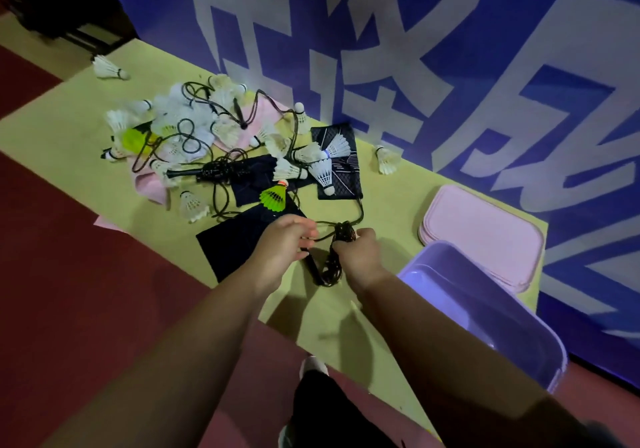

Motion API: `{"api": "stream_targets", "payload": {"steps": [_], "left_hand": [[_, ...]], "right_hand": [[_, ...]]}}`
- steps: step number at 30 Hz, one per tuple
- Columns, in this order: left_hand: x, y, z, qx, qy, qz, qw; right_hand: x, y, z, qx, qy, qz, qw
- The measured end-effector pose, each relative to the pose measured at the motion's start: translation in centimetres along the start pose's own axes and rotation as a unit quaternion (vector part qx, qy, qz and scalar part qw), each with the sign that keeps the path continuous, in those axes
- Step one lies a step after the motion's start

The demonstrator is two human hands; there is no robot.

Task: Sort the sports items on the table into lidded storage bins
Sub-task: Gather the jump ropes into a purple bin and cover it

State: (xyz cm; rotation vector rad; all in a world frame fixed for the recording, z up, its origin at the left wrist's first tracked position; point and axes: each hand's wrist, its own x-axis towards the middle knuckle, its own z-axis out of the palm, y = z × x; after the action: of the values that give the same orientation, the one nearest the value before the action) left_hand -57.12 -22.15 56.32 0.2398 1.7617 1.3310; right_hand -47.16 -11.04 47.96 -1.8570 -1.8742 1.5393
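Seen from above, a narrow yellow-green table (62, 125) with a matte top runs from the upper left of the frame to the lower right, against a blue banner (519, 49) printed with large pale characters.

At centre frame, two bare hands work a thin black skipping rope (334, 267). The right hand (358, 253) is closed around a bundle of glossy cord wound into tight loops; the knotted top of the bundle sticks out above its fingers and the loose loops hang below its palm, along with a slim black handle. The left hand (285, 239) sits just left of the bundle, fingers curled and pinching a single strand of the same cord. From the bundle the rope trails upward into the pile.

That pile fills the upper left of the table: many white feathered shuttlecocks (194, 118) with rounded cork tips, tangled with more black cord over a soft pink cloth (152, 187). A neon green shuttlecock (273, 198) with a ribbed plastic skirt lies just above the left hand. Flat dark fabric pouches (235, 243) lie beneath and beside it, one quilted with pale lines.

At lower right, touching the right forearm, stands an open lilac plastic bin (540, 329) with smooth walls and rounded corners. Above it lies a stack of flat pink lids (485, 236), rounded rectangles.
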Motion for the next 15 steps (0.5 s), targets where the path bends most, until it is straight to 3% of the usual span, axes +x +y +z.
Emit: {"api": "stream_targets", "payload": {"steps": [10, 15], "left_hand": [[7.1, 1.3, -1.0, -0.012, 0.009, -0.055, 0.998], [10.0, 2.5, -4.0, 0.034, -0.003, -0.039, 0.999]], "right_hand": [[2.2, -2.5, 1.1, -0.096, -0.007, 0.111, 0.989], [1.0, -5.9, 0.8, -0.043, 0.04, 0.052, 0.997]]}}
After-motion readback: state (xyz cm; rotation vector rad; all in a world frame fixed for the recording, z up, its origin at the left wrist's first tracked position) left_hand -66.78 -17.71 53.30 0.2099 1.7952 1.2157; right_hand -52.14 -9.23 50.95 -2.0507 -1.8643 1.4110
